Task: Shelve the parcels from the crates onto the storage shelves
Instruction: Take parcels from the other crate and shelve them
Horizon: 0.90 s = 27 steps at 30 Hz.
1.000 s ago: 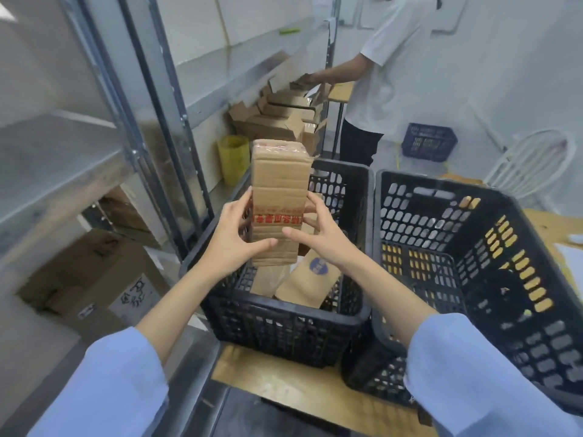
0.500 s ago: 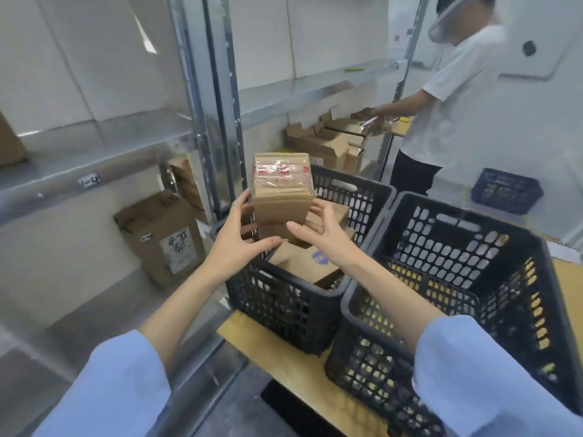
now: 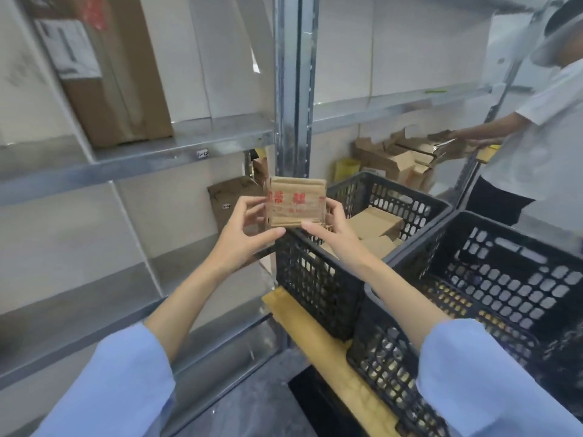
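Observation:
A small brown cardboard parcel [image 3: 295,201] with red print on its tape is held up between both hands, above the near left corner of a black plastic crate [image 3: 318,288]. My left hand [image 3: 244,230] grips its left side, thumb under the bottom edge. My right hand [image 3: 332,228] grips its right side. Inside that crate lie more brown parcels [image 3: 375,223]. The metal storage shelves [image 3: 176,146] stand to the left of the parcel.
A second black crate [image 3: 492,298] sits at the right, both on a wooden board [image 3: 318,345]. A tall carton [image 3: 104,67] stands on the upper shelf; another carton [image 3: 227,200] sits lower. A steel upright [image 3: 291,86] rises behind the parcel. A person in white [image 3: 533,143] handles boxes at the far right.
The parcel has been lifted out of the crate and tipped end-on toward me, carried left toward the shelves. My view has turned up and left onto the shelving.

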Tool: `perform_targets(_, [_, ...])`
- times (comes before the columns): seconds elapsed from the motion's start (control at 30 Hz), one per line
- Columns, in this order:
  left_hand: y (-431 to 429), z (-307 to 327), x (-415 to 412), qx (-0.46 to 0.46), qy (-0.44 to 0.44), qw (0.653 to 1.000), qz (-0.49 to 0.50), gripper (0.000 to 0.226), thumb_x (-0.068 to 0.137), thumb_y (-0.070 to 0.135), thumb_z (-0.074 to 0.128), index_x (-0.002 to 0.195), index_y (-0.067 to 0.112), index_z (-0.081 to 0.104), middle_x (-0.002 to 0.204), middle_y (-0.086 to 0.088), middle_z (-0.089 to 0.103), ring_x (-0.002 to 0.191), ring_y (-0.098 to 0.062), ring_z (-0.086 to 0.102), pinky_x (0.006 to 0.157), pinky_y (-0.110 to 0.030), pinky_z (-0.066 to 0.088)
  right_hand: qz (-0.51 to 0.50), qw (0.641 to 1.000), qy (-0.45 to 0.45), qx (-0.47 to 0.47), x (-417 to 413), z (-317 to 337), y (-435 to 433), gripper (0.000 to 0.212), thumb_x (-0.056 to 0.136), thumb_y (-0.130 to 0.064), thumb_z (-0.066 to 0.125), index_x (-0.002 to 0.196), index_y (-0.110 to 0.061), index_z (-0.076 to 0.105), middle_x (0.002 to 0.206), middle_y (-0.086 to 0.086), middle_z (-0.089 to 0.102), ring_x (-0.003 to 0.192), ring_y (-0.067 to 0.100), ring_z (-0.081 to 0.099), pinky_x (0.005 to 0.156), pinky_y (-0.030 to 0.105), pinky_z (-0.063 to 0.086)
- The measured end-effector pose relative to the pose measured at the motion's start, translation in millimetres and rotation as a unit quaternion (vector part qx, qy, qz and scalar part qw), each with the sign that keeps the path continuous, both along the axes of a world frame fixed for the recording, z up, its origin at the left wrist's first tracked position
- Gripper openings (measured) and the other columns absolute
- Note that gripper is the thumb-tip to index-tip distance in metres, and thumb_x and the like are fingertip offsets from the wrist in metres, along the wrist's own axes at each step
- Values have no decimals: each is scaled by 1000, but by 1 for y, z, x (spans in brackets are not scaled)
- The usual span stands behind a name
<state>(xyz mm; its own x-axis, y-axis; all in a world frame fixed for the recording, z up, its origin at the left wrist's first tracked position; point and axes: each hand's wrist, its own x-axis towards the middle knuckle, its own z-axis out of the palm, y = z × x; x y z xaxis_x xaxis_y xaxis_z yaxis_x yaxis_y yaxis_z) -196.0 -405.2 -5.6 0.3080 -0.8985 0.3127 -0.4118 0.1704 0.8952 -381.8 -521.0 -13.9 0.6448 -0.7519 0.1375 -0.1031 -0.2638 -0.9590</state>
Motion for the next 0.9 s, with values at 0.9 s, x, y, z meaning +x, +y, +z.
perform_targets(0.9, [154, 11, 38, -3, -18, 982, 189, 92, 62, 47, 83, 140, 27, 38, 137, 16, 50, 119, 12, 48, 103, -28, 46, 212, 973, 6, -94, 98, 6, 93, 106, 67, -32, 90, 144, -32, 18, 150, -10, 31, 129, -7, 38, 92, -1, 36])
